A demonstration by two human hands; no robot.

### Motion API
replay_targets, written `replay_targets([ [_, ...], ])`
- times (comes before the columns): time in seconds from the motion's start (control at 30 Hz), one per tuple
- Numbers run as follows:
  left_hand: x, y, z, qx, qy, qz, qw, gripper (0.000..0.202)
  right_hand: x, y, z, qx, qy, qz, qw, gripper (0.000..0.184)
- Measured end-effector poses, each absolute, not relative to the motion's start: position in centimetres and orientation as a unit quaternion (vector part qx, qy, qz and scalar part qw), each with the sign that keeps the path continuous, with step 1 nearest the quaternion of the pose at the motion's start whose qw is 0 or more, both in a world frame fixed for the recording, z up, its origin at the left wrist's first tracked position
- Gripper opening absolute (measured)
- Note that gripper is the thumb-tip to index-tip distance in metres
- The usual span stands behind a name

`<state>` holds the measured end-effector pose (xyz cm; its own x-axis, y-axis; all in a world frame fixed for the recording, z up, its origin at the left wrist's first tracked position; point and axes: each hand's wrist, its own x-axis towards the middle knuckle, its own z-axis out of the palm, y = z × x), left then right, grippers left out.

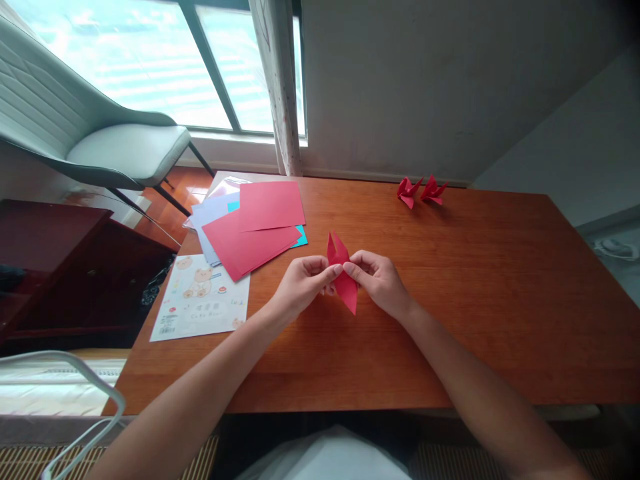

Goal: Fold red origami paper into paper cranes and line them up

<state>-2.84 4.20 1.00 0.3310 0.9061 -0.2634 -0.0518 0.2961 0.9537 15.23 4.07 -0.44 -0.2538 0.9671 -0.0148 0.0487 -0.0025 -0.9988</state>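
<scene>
A piece of folded red origami paper (346, 291) is held above the middle of the wooden table, its pointed ends toward the far and near sides. My left hand (309, 280) pinches it from the left, thumb on top near its middle. From the right, my right hand (379, 277) pinches the same spot, and the two thumb tips nearly meet there. The fingers beneath the paper are partly hidden. Two finished red paper cranes (409, 192) stand near the table's far edge.
Red paper sheets (273, 205) lie over blue and pale sheets at the table's left. A white card with bear drawings (203, 303) is in front of them. Beyond the table's left side stand a pale chair (130, 150) and a dark red cabinet (50, 247).
</scene>
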Motion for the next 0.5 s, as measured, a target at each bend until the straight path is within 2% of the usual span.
replay_targets([
  [0.2,-2.9,4.4,1.0,0.469,0.443,0.367,0.671,0.035,15.4,4.4,-0.5,-0.455,-0.556,0.582,0.380,0.034],
  [0.33,-3.1,4.5,0.7,0.412,0.446,0.381,0.698,0.030,15.9,4.6,-0.4,-0.419,-0.612,0.581,0.336,0.037],
  [0.4,-3.2,4.7,0.5,0.390,0.447,0.386,0.706,0.031,16.2,4.7,-0.3,-0.412,-0.650,0.545,0.334,0.032],
  [0.5,-3.4,4.8,0.3,0.382,0.449,0.400,0.702,0.031,16.2,4.6,-0.2,-0.435,-0.691,0.423,0.393,0.014],
])
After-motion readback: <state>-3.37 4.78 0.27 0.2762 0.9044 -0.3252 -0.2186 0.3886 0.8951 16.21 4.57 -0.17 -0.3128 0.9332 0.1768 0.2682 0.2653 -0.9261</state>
